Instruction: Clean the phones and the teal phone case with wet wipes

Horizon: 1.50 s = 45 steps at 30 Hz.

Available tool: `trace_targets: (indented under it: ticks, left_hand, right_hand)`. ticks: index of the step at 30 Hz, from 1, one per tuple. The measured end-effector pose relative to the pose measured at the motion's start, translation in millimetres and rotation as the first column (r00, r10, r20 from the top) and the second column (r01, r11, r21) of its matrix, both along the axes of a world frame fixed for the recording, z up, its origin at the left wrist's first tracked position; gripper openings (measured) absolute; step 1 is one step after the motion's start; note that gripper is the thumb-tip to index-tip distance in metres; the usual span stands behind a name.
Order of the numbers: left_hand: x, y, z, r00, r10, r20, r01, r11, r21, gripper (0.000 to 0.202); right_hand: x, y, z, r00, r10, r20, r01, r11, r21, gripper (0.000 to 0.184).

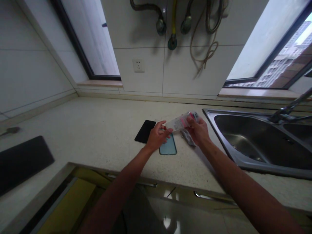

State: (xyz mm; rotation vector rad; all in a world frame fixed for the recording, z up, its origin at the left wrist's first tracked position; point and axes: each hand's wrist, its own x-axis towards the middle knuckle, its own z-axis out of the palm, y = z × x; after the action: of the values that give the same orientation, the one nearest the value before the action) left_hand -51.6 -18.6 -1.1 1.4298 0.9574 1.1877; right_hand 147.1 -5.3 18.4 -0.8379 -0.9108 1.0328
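Both my hands are above a speckled cream countertop [102, 117]. My left hand [158, 136] pinches the left end of a transparent plastic package with a pink label [181, 122], and my right hand [198, 130] grips its right end. Under my left hand lies a phone with a pale teal back or case [168, 146], partly hidden. To its left is a black slab, perhaps a phone [145, 131]. A crumpled grey translucent item [188, 137] lies below my right hand.
A stainless steel double sink [251, 139] with a faucet [287, 110] lies right of my right arm. A black flat board [23, 162] rests at the counter's left. Tiled wall with a socket [138, 65] and hoses stands behind; the counter's front edge runs below my forearms.
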Motion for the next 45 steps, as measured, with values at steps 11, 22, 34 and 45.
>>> trace_targets:
  ticks: [11,22,34,45]
  left_hand:
    - [-4,-4,0.9,0.982,0.089,-0.169,-0.070,0.991,0.116,0.062]
    - [-9,9,-15.0,0.896,0.369,-0.248,-0.236,0.868,0.437,0.067]
    - [-4,9,-13.2,0.907,0.422,0.017,-0.409,0.867,0.284,0.056]
    - [0,8,2.9,0.964,0.263,-0.023,-0.245,0.923,0.297,0.049]
  right_hand:
    - [-29,-7,-18.7,0.928,0.102,-0.358,-0.119,0.993,-0.026,0.046]
    - [-36,-15,-13.6,0.951,0.132,-0.281,-0.155,0.986,-0.062,0.055]
    - [-30,-7,-19.0,0.895,0.161,-0.417,-0.189,0.982,-0.028,0.038]
    - [4,15,-3.5,0.678,-0.004,-0.736,-0.080,0.994,-0.079,0.015]
